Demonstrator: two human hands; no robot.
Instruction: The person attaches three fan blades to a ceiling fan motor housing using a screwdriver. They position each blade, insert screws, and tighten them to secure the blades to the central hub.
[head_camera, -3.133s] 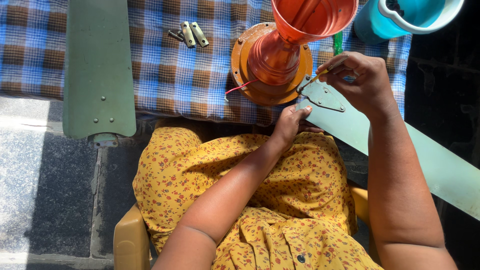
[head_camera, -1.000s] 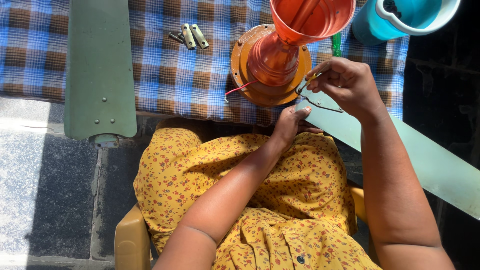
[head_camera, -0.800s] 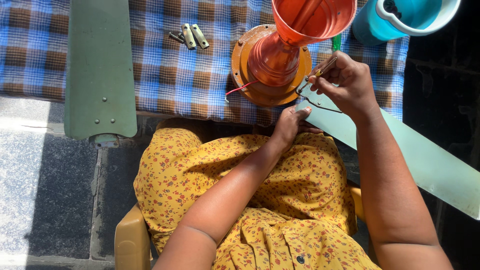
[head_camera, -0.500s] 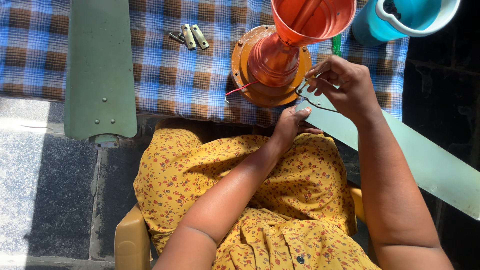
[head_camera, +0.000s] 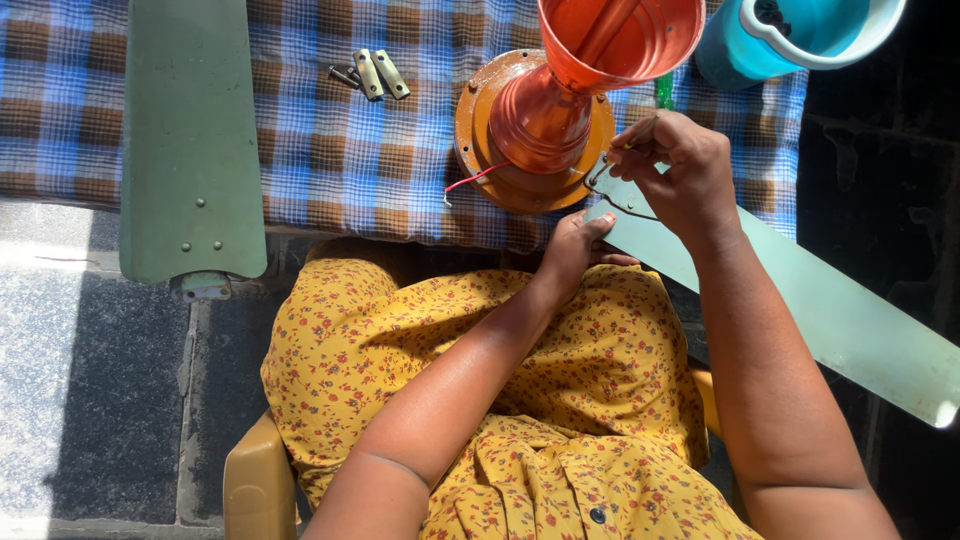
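Holding the near end of the pale green fan blade (head_camera: 800, 300) steady, my left hand (head_camera: 572, 245) lies against its edge with the fingers curled down on it; the blade runs from the table edge across my lap and off to the right, so its root end sits just beside the motor where I can work on it. My right hand (head_camera: 680, 170) is closed in a pinch at that root end, fingertips gathered over the dark metal blade bracket (head_camera: 622, 195). I judge that it grips a small fastener or tool there, but the item itself is too small to identify. A green object (head_camera: 664, 90), possibly a tool handle, shows just behind this hand.

The orange fan motor (head_camera: 535, 130) stands on the table on its wide flange, which keeps it stable. A red wire (head_camera: 475, 180) trails from its left side. The checked cloth (head_camera: 330, 140) under it gives small parts a surface that stops them rolling.

Count:
- Fan blades: two. The second, darker green blade (head_camera: 190, 150) lies well apart at the left, overhanging the table edge.
- Motors: one.
- Small flat metal plates (head_camera: 378, 74): two, side by side, with a dark screw (head_camera: 342, 75) touching them.
- Blue containers (head_camera: 790, 35): one, at the far right corner.
- Chairs: one, a yellow plastic chair (head_camera: 258, 480) beneath me.
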